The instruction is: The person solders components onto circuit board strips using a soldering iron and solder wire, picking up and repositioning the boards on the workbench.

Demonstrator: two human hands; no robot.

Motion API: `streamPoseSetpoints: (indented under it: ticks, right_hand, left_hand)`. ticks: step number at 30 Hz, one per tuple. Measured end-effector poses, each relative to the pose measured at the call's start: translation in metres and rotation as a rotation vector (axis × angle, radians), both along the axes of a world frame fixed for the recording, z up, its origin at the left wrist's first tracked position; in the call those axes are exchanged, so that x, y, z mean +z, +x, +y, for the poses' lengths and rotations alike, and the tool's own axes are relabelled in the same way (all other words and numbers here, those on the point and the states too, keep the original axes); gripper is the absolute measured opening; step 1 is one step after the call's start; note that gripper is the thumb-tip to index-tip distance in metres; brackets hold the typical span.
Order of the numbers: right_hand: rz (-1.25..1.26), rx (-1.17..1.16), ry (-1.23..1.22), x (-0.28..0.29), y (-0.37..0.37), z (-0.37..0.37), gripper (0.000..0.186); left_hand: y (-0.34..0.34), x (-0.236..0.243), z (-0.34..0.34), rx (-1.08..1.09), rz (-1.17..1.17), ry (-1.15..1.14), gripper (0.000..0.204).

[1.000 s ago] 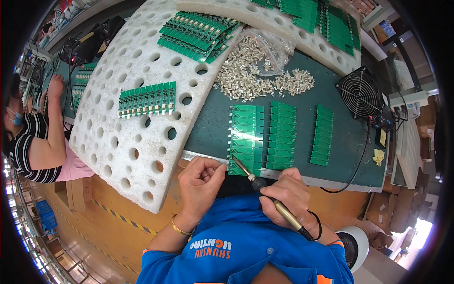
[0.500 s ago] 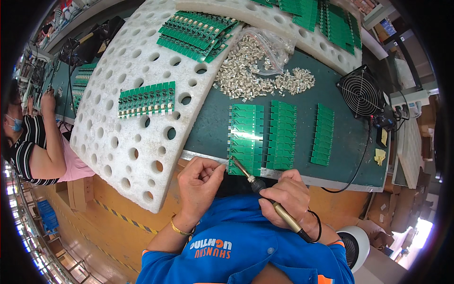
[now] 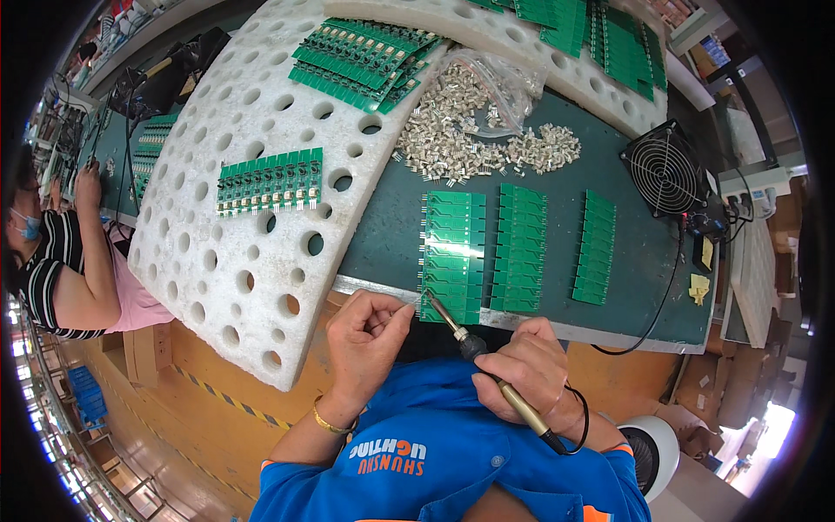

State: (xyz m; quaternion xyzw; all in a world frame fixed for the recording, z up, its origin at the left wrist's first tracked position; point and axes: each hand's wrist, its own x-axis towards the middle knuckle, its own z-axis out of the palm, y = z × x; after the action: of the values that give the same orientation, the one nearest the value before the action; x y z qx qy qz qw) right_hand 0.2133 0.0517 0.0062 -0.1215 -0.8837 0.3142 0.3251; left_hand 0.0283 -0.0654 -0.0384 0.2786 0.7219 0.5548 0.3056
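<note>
My right hand (image 3: 531,370) grips a soldering iron (image 3: 487,365) like a pen, its tip touching the near end of a green circuit board strip (image 3: 452,257) on the dark green bench mat (image 3: 557,217). My left hand (image 3: 365,335) is pinched at the bench's front edge, just left of the tip, fingers closed on something thin that I cannot make out. Two more green board strips (image 3: 522,248) (image 3: 596,248) lie to the right.
A white perforated foam tray (image 3: 252,252) carrying green boards (image 3: 270,181) covers the left of the bench. A heap of small metal parts (image 3: 470,139) and a clear bag lie behind. A black fan (image 3: 665,170) stands right. Another person (image 3: 61,270) sits at far left.
My hands stay in nearly the same place. The person at the far left has shifted an arm slightly.
</note>
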Motion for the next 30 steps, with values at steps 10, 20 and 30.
streamPoseSetpoints:
  ticks: [10,20,30]
  right_hand:
    - [-0.019,0.01,-0.011,0.001,0.002,-0.001,0.034]
    - [-0.021,0.024,0.004,0.001,0.001,0.0,0.035]
    - [-0.04,0.039,0.015,0.003,0.001,0.001,0.034]
  left_hand:
    - [0.001,0.002,0.0,0.007,0.011,-0.002,0.007]
    - [0.003,0.008,0.004,0.017,0.187,0.026,0.007]
    - [0.001,-0.001,0.001,0.029,0.041,0.027,0.008]
